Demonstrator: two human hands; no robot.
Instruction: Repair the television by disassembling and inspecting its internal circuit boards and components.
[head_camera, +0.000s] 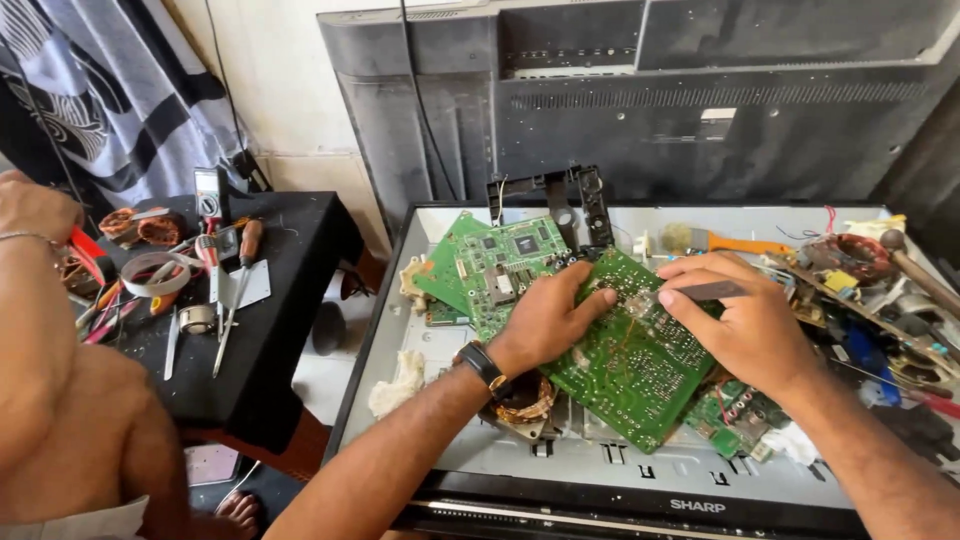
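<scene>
Cluttered repair bench (420, 330) at frame centre: the left hand (548, 318) presses flat on a large green circuit board (640, 375), fingers together, while the right hand (745, 320) pinches a slim dark tool (712, 291). Thin, stiff and likely fragile, the board is best gripped by its edges.

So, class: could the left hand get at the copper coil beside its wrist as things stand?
Probably yes. The left hand rests on the green board, and the copper coil lies just below the wrist, partly tucked under the board's edge. Nothing else blocks it.
</scene>
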